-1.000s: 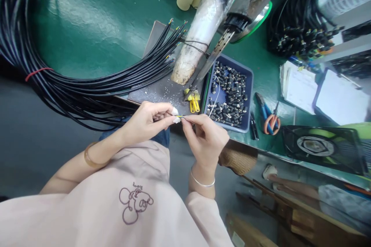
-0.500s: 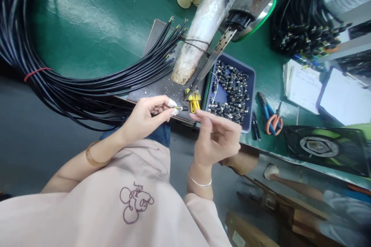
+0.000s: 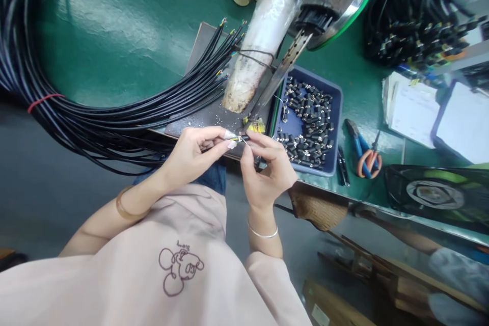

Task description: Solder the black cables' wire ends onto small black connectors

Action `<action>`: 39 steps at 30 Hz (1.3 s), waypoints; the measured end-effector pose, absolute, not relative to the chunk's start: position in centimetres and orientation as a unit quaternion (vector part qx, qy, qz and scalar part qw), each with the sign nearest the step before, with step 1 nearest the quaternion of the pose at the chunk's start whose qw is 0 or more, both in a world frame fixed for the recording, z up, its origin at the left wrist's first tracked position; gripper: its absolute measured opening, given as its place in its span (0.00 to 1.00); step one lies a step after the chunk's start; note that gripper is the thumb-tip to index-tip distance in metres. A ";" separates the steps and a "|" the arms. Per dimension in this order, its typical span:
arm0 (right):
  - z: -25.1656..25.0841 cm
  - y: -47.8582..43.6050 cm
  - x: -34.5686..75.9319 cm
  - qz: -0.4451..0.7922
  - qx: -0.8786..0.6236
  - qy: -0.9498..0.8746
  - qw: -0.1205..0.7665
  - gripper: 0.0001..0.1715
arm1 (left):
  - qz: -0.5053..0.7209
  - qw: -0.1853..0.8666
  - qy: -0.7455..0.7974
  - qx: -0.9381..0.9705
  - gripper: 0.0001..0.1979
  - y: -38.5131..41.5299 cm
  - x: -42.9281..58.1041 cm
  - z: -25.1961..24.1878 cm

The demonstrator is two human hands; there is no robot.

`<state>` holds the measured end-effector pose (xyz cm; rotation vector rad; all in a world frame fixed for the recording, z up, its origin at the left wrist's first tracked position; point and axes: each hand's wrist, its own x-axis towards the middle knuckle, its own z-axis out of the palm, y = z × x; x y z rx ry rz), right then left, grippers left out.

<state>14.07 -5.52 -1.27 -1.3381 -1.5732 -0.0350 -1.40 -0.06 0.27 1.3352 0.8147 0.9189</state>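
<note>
Yellow shows among the thin wires (image 3: 233, 139) at the cable end, which sits just off the front edge of the surface (image 3: 114, 35), in front of the person. The left hand (image 3: 196, 150) has thumb and fingertip pinched on these wires, with a small dark connector (image 3: 242, 137) at their end, partly hidden by the fingers. Close beside it, the right hand (image 3: 269, 170) has its thumb and fingers drawn together on a fine pale strand (image 3: 246, 142). Just beyond the hands lies a yellow piece (image 3: 256, 126), near the tip of a slanting iron (image 3: 284, 69). A pale pipe (image 3: 248, 69) slants alongside, its mouth over a grey board (image 3: 202, 41). Left of it, black cables (image 3: 153, 106) curve, their ends across the board. To the right, a blue tray (image 3: 338, 117) holds many small connectors (image 3: 311, 112); past it lie pliers (image 3: 356, 141), scissors (image 3: 370, 163) and papers (image 3: 410, 109). Nearer the right edge lies a fan (image 3: 435, 193).
</note>
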 end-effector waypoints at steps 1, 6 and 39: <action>-1.3 -5.4 14.1 -0.010 -0.553 -0.653 0.518 0.08 | 0.404 0.613 0.356 0.578 0.09 0.0 -1.3 0.2; -0.9 -4.8 14.0 -0.018 -0.544 -0.653 0.527 0.08 | 0.428 0.588 0.363 0.583 0.07 0.1 -1.2 0.1; -0.6 -5.9 14.5 -0.003 -0.555 -0.638 0.534 0.07 | 0.379 0.583 0.344 0.631 0.08 0.1 -2.2 0.3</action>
